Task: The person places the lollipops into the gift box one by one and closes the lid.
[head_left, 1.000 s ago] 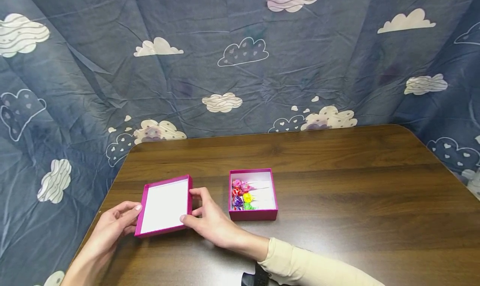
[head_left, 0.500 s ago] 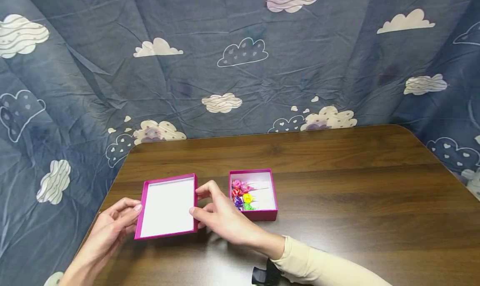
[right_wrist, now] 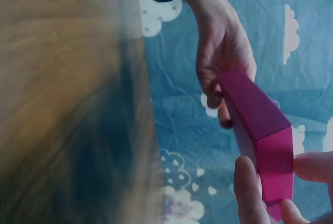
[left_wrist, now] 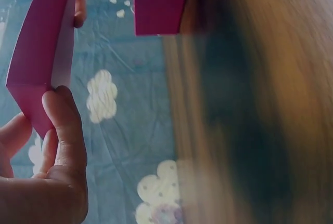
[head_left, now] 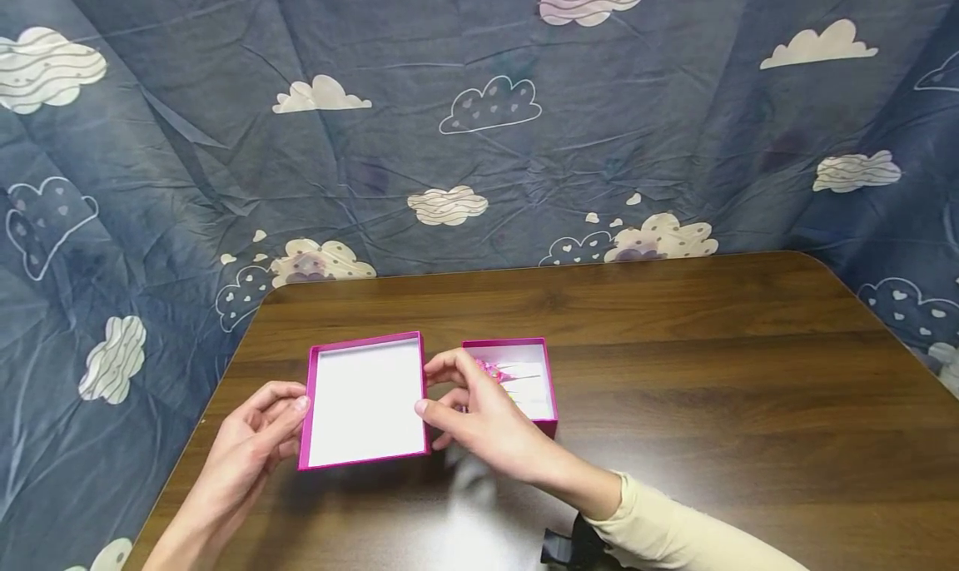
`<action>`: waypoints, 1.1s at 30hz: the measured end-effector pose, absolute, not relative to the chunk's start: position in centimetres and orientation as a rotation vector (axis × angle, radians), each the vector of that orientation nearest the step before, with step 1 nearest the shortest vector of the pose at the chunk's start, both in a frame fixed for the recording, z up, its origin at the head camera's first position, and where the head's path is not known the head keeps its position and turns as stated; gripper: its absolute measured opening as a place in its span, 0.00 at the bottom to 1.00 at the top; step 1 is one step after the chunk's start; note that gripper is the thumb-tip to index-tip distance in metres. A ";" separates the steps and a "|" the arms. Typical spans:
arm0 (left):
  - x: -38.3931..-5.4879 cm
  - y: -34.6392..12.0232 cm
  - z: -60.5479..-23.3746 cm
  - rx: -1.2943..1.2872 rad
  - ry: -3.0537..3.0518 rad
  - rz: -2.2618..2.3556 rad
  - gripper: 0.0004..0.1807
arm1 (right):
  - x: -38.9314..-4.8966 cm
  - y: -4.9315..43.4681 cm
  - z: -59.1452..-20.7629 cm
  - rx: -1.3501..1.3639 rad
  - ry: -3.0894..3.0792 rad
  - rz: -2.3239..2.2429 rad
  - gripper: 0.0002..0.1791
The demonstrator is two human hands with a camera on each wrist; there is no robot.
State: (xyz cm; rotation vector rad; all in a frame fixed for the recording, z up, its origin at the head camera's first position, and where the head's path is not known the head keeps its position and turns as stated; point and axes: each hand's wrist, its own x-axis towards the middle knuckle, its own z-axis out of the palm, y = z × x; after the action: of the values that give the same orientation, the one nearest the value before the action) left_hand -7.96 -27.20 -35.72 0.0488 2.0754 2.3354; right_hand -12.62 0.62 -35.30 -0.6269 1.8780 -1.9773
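A square magenta box lid, its white inside turned toward the head camera, is held above the table by both hands. My left hand pinches its left wall between thumb and fingers, and my right hand grips the right wall. Seen from the left wrist, the lid stands clear of the tabletop. Just right of it sits the magenta box, partly covered by my right hand. Wrapped lollipops lie inside with white sticks pointing right; most of their heads are hidden by the hand.
Both things are over the left half of a brown wooden table. Behind and at the sides hangs a blue curtain with cloud prints. A black strap-like device sits at the right wrist, below the cream sleeve.
Both hands have carried the lid up and to the right, closer to the box. My right hand now covers part of the lollipops. The box has stayed in place.
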 end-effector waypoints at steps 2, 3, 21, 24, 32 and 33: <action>-7.9 -26.5 -35.4 0.044 2.081 2.343 0.06 | -12.8 1.2 -35.2 -0.618 1.908 -1.978 0.20; -7.9 -26.1 -35.2 0.041 2.085 2.348 0.06 | -12.9 1.5 -35.1 -0.615 1.919 -1.979 0.20; -9.3 -20.1 -34.0 0.033 2.069 2.240 0.21 | -13.6 7.6 -33.3 -0.534 2.046 -1.987 0.29; -9.6 -19.4 -34.1 0.074 2.083 2.195 0.21 | -13.7 8.7 -33.0 -0.553 2.088 -1.982 0.28; -10.5 -17.7 -33.8 0.311 2.145 2.152 0.19 | -14.0 10.9 -32.8 -0.690 2.098 -2.066 0.23; -10.7 -17.5 -33.8 0.346 2.133 2.164 0.19 | -14.0 11.2 -32.9 -0.710 2.098 -2.077 0.23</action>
State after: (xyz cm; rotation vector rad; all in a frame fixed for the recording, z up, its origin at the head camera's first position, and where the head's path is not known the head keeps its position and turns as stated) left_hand -10.73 -17.48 -33.82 0.3458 2.1327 2.1640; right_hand -14.05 11.15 -32.90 -0.7095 2.0983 -2.0772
